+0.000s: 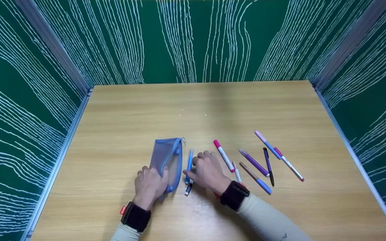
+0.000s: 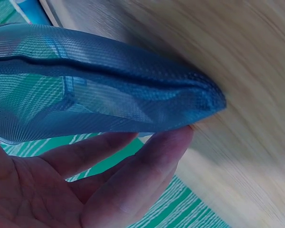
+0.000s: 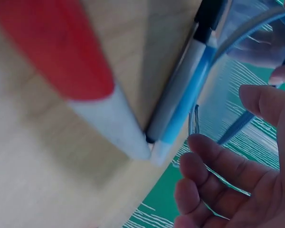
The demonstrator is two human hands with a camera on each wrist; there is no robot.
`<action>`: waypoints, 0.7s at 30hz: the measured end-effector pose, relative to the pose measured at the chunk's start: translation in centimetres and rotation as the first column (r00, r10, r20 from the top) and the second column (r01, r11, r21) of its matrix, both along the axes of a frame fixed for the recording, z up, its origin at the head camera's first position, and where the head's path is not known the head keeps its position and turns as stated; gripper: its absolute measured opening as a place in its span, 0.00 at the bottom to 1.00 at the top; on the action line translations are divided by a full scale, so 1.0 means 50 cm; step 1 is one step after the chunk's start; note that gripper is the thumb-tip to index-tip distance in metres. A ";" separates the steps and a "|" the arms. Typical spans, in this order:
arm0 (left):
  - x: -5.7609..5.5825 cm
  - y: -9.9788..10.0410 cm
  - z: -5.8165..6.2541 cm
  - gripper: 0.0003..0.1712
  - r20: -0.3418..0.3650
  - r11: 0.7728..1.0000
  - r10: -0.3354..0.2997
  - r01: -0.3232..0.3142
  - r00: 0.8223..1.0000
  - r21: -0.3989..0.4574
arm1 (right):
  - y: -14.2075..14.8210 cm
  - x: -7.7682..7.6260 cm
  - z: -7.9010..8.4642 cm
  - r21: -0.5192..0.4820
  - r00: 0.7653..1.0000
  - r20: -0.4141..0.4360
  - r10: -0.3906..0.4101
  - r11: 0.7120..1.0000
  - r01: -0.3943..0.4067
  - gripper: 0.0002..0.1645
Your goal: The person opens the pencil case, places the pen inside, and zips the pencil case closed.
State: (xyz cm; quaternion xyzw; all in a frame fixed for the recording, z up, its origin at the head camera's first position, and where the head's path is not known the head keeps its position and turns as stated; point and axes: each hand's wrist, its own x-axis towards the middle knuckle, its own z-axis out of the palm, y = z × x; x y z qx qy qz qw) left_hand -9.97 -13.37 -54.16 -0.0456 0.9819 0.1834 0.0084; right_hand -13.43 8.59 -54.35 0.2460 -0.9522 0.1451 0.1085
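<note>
A blue mesh zip pouch (image 1: 161, 152) stands in the middle of the table, its zipped side gaping toward the right. My left hand (image 1: 150, 184) holds it from the lower left, thumb at the zip edge and fingers (image 2: 147, 175) along the outer wall. Just right of the pouch lie a light blue marker (image 1: 190, 160) and a black-and-grey pen (image 3: 175, 90), side by side. Over them hovers my right hand (image 1: 209, 171). Its fingers are loosely bent and apart from the thumb (image 3: 263, 102), with nothing between them.
To the right lie a pink-capped white marker (image 1: 224, 155), a purple marker (image 1: 254, 163), a brown-and-blue marker (image 1: 256, 179), a black pen (image 1: 268, 164) and several others. A red-and-white marker (image 3: 61, 52) looms near the right wrist camera. Green panels (image 1: 199, 40) bound the table (image 1: 139, 110).
</note>
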 end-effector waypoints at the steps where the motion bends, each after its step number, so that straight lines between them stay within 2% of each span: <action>1: 0.000 0.000 0.000 0.36 0.001 1.000 0.001 -0.001 1.000 0.000 | -0.004 0.000 -0.003 0.004 1.000 0.004 -0.002 1.000 0.002 0.28; 9: 0.000 0.001 -0.001 0.36 -0.025 1.000 0.008 -0.008 1.000 -0.004 | -0.028 -0.005 -0.019 0.062 0.998 -0.027 -0.060 0.996 0.062 0.30; 14: -0.001 0.002 0.000 0.37 -0.014 1.000 0.006 -0.006 1.000 -0.002 | -0.036 -0.004 -0.023 0.118 0.993 0.051 -0.108 0.988 0.101 0.31; 21: -0.001 0.001 -0.002 0.38 -0.005 1.000 0.006 -0.006 1.000 -0.003 | -0.043 -0.003 -0.030 0.131 0.980 0.138 -0.141 0.984 0.123 0.30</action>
